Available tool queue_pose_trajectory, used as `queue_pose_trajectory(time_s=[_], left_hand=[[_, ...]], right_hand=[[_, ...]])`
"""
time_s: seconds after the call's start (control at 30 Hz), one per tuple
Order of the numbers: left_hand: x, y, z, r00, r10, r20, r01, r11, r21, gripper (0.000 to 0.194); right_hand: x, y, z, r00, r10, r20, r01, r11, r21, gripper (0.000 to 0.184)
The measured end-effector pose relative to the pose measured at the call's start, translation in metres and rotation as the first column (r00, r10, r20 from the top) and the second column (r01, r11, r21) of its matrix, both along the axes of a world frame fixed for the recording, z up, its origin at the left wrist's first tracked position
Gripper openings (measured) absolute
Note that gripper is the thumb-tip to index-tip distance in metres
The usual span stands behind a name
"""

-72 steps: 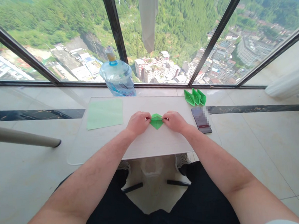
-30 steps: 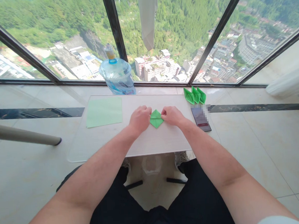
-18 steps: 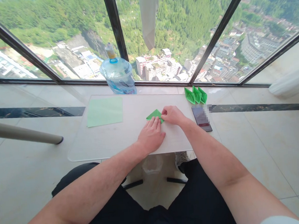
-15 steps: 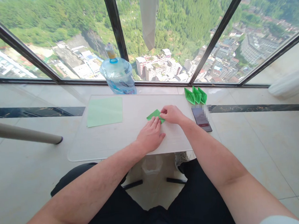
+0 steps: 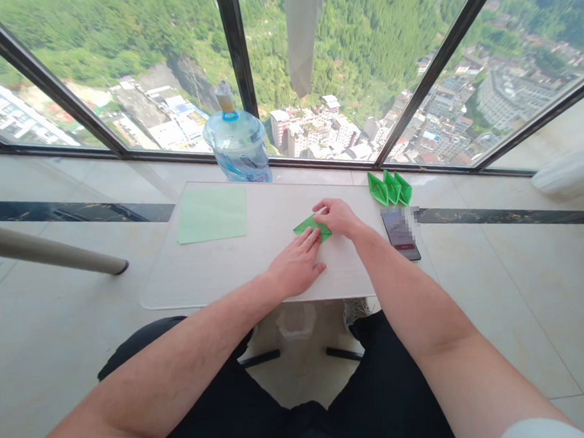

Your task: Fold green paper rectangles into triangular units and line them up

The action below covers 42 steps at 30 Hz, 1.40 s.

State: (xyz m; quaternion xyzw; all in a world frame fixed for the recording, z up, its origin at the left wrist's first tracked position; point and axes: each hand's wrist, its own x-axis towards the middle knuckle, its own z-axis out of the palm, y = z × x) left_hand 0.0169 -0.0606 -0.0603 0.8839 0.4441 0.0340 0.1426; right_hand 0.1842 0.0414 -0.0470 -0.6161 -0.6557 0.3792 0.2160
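A small piece of folded green paper [image 5: 304,225] lies on the white table, partly hidden beneath my fingers. My left hand [image 5: 299,262] rests flat over its near edge, fingers stretched out and thumb apart. At the far right side of the paper, my right hand [image 5: 339,217] has its thumb and index finger bent together in a pinch on it. Off to the left lies a flat, pale green sheet of paper [image 5: 212,214].
Several folded green paper pieces [image 5: 391,188] stand at the table's far right corner, with a phone [image 5: 400,235] just nearer. Behind the table [image 5: 176,280], a large water bottle [image 5: 239,146] stands by the window. A grey pole [image 5: 49,248] slants in from the left.
The whole view has shifted slightly. My right fingertips have moved a little away from me along the folded paper, toward its far edge. My left hand stays pressed on it.
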Motion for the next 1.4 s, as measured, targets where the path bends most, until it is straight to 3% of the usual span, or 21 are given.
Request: queue_pose_trajectory(time_s=[0.2,0.4,0.53,0.7,1.07,1.23,1.4], left_hand=[[0.0,0.001,0.0,1.0,-0.004,0.02,0.004,1.0,-0.013,0.072],[0.001,0.0,-0.001,1.0,-0.023,0.017,0.023,1.0,-0.001,0.07],[0.002,-0.001,-0.001,1.0,-0.013,0.018,0.012,1.0,0.012,0.07],[0.002,-0.001,0.002,1.0,-0.027,-0.007,0.027,1.0,0.007,0.069],[0.0,-0.001,0.002,0.998,-0.044,0.048,0.042,0.998,0.051,0.066],[0.0,-0.001,0.003,0.997,-0.04,0.063,0.035,0.996,0.078,0.066],[-0.001,-0.001,0.001,0.999,-0.022,0.04,0.019,0.998,0.056,0.069]], right_hand=[[-0.001,-0.002,0.005,0.997,0.055,-0.055,-0.057,0.998,-0.039,0.009],[-0.005,-0.005,0.019,0.981,0.189,-0.05,-0.194,0.975,-0.112,0.013],[-0.018,-0.002,0.024,0.946,0.284,0.157,-0.267,0.956,-0.117,0.016],[-0.036,0.004,0.02,0.826,0.379,0.418,-0.405,0.914,-0.029,0.011],[-0.042,-0.001,0.021,0.736,0.369,0.567,-0.471,0.881,0.037,0.014],[-0.043,-0.001,0.018,0.759,0.362,0.541,-0.456,0.889,0.045,0.012],[-0.037,0.002,0.02,0.872,0.333,0.358,-0.356,0.934,-0.003,0.012]])
